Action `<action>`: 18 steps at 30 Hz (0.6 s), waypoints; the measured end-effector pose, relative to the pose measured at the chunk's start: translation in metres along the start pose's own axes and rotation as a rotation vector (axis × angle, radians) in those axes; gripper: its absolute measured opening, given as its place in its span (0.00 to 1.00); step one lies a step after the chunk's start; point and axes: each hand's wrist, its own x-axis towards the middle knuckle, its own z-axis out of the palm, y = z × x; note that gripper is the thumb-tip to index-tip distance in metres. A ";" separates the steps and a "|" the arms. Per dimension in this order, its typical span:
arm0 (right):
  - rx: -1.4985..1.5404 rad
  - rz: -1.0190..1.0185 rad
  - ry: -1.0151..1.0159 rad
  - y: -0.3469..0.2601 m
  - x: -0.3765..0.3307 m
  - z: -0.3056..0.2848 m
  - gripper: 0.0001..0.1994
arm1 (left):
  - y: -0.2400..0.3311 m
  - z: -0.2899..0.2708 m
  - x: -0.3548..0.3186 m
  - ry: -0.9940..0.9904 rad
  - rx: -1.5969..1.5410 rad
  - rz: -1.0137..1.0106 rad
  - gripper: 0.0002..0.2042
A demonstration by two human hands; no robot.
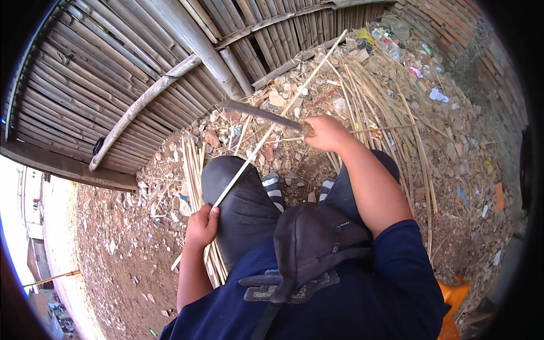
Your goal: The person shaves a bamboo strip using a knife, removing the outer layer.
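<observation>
My left hand [201,226] is closed round a long pale bamboo strip [245,167] beside my left knee. The strip slants across my left thigh, away to the upper right. In front of my right knee, my right hand [324,134] grips the handle of a machete [258,113]. Its dark blade points left and crosses the strip; whether the two touch I cannot tell. More bamboo strips [194,170] lie beside my left leg, partly hidden by it. A larger spread of strips [385,107] covers the ground ahead and to the right.
A bamboo slat wall [124,73] with round poles rises at the front left. At the far right stands a brick wall [487,39]. Stones and litter [439,95] are strewn over the dirt. An orange plastic object [453,300] sits behind my right side. A dark bag [309,243] rests on my lap.
</observation>
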 end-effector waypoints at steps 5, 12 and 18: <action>-0.066 -0.151 -0.071 -0.001 -0.003 0.002 0.16 | 0.001 -0.001 -0.001 -0.020 0.008 -0.023 0.21; 0.124 0.064 0.225 0.035 0.011 0.000 0.20 | 0.004 0.000 0.001 0.009 0.002 -0.003 0.21; 0.073 -0.029 0.093 0.018 0.006 0.012 0.17 | 0.000 0.001 0.001 0.017 0.004 0.011 0.21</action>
